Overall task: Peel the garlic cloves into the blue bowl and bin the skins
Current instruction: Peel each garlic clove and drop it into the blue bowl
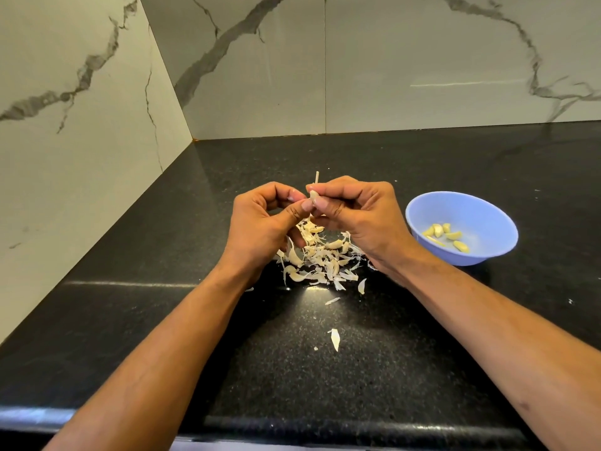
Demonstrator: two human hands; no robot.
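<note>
Now both hands (312,209) pinch clove (313,195); skins (320,255) beneath, blue bowl (461,227) right.

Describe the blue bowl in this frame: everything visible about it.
The blue bowl is a small, round, pale blue bowl, plastic by the look of it. It stands upright on the black counter, right of the right hand and apart from it. Several peeled garlic cloves lie inside. Nothing touches its rim.

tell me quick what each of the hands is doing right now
Left hand: fingers curled, thumb picking at the clove.
Right hand: pinching the clove.
</note>
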